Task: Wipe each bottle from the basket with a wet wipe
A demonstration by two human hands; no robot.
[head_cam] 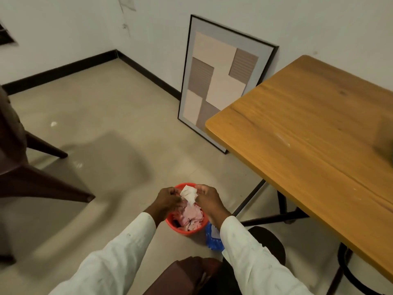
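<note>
Hands meet over the red bin: left hand and right hand both pinch a crumpled white wipe. No bottle or basket shows. Possibly the wipe tears, or misses the bin if let go off-centre.

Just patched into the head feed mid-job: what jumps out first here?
Both hands meet low in the centre, pinching a crumpled white wipe over a red bin of pinkish used wipes on the floor. A bare wooden table fills the right side, with a framed picture leaning on the wall behind it.
</note>
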